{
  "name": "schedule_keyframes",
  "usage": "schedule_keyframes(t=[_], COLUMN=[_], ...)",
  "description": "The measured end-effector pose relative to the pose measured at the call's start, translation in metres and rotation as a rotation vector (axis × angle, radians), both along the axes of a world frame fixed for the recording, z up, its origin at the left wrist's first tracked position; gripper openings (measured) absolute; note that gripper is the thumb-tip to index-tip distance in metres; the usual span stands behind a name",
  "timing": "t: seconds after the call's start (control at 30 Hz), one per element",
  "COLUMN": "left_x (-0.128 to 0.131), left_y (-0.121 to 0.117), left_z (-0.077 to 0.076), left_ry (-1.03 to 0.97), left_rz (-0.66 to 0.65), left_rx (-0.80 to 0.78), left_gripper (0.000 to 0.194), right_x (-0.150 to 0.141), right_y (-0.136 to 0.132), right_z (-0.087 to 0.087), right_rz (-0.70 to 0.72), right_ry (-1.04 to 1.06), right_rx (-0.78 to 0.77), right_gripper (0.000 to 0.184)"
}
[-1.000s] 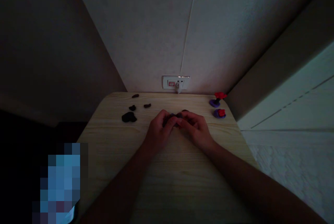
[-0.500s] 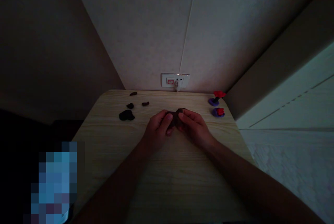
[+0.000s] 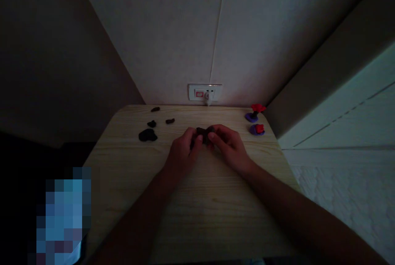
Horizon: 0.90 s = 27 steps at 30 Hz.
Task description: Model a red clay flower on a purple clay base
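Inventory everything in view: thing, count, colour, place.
table: 1, pale, centre
lump: 1, dark, held centrally
large piece: 1, black, table left
small piece: 1, black, behind it
strips: 2, brown, back left
upright piece: 1, red, dark, purple, back right
low piece: 1, red, purple, nearer right
wall: 1, greyish, behind table
socket plate: 1, white, on wall
plug: 1, whitish, in plate
panel: 1, pale, right
patterned surface: 1, pale, lower right
pixelated patch: 1, blue, lower left
left hand: 1, bare, lump's left
right hand: 1, bare, lump's right
forearms: 2, bare, bottom
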<state>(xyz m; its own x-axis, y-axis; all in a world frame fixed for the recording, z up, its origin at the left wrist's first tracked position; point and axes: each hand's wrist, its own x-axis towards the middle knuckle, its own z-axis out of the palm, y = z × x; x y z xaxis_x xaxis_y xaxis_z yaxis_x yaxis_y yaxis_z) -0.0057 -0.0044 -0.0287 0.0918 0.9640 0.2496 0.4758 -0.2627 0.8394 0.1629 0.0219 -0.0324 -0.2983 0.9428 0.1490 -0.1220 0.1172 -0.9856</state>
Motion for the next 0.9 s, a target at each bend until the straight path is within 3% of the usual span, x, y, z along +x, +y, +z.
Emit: schedule_keyframes(t=[0.2,0.43,0.73,0.9], left_x=[0.003,0.004,0.008,0.009], left_y=[-0.002,0.000,0.001,0.004], left_z=[-0.001,-0.010,-0.003,-0.008], left_ry=[-0.001,-0.248,-0.478,-0.591], left_rz=[-0.027,-0.058,-0.102,-0.123], left_rx=[0.005,-0.069,-0.135,-0.180], left_gripper=[0.021,0.030,0.034,0.033], right_x=[-0.001,-0.003,-0.002,-0.002], right_y=[0.002,0.004,0.005,0.007], right_z=[-0.004,-0.005,-0.003,-0.003], right_rz=[0.062,0.076,0.079,0.109], right_ry=[0.060,0.203,0.273,0.305], right_rx=[-0.055,-0.168,-0.246,-0.273], right_gripper=[0.035,0.036,0.038,0.038])
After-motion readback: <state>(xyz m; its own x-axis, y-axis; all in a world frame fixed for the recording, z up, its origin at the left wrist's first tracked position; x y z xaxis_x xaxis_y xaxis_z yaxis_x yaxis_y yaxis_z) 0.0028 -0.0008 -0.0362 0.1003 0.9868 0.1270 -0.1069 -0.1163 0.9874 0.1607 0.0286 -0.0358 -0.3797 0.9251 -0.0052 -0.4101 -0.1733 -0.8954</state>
